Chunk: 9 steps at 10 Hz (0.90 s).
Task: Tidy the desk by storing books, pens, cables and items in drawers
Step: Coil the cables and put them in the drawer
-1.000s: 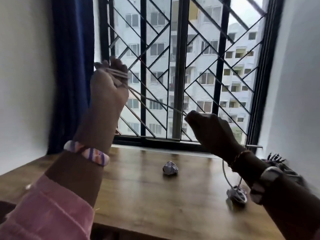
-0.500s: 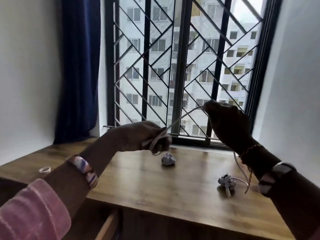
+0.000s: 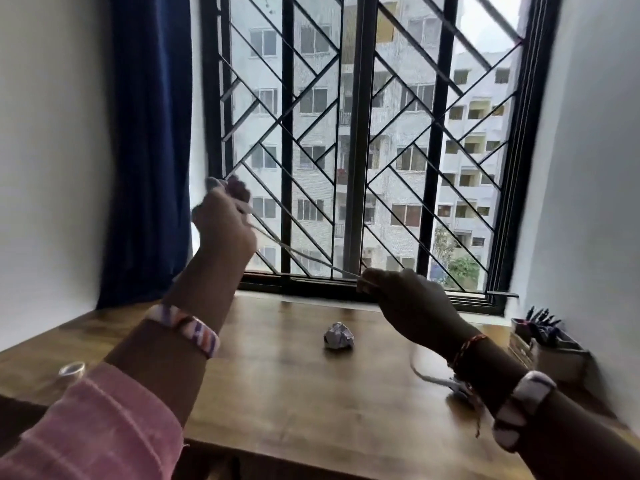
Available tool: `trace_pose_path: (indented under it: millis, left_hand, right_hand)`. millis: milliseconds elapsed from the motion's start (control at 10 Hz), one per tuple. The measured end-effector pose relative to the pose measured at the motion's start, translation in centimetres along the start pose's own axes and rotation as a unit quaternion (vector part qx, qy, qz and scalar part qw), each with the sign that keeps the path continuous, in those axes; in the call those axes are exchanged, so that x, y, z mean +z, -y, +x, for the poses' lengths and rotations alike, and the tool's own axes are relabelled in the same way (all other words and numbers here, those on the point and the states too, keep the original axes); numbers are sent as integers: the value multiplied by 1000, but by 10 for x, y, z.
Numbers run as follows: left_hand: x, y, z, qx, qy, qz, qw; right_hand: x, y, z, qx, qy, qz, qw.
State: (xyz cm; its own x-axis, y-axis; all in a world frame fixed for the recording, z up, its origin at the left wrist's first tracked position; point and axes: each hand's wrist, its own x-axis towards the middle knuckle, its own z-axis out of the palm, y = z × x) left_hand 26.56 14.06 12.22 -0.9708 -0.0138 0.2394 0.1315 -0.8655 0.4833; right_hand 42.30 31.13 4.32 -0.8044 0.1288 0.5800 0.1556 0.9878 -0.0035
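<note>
A thin white cable (image 3: 304, 256) runs taut between my two hands above the wooden desk (image 3: 284, 393). My left hand (image 3: 225, 220) is raised in front of the window and grips loops of the cable wound round its fingers. My right hand (image 3: 405, 303) is lower, near the window sill, and pinches the cable between thumb and fingers. From there the cable drops behind my right wrist to a tangled end (image 3: 446, 382) lying on the desk, partly hidden by my forearm.
A crumpled paper ball (image 3: 338, 336) lies mid-desk. A small roll of clear tape (image 3: 72, 369) sits near the left edge. A holder with several pens (image 3: 540, 330) stands by the right wall. A barred window and blue curtain (image 3: 149, 150) are behind.
My left hand has swung up again from desk level, winding cable, while my right hand has dropped from in front of the window to near the sill.
</note>
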Motion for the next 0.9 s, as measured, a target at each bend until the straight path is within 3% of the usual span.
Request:
trace_pose_path:
  millis: [100, 200, 300, 400, 500, 600, 700, 800, 900]
  left_hand:
    - [-26, 29, 39, 266, -5, 383, 885]
    - [-45, 51, 48, 378, 194, 645, 635]
    - [-36, 68, 38, 104, 404, 693, 588]
    - [-13, 74, 37, -202, 469, 553, 658]
    - [11, 79, 45, -281, 441, 306, 796]
    - [40, 96, 63, -268, 375, 87, 883]
    - [69, 121, 77, -246, 240, -59, 937]
    - [74, 153, 100, 6, 167, 120, 979]
    - [40, 180, 133, 472, 181, 536, 676]
  right_hand:
    - [-1, -5, 12, -28, -51, 13, 998]
    - [-4, -20, 42, -35, -116, 121, 985]
    - [-1, -53, 79, -1, -165, 121, 979]
    - [6, -85, 108, 47, -184, 125, 974]
    - [15, -100, 131, 59, -144, 92, 984]
    - [36, -106, 148, 30, -95, 50, 994]
    - [54, -92, 157, -46, -6, -8, 999]
    - [60, -82, 167, -96, 29, -43, 994]
    - [69, -75, 173, -143, 37, -74, 986]
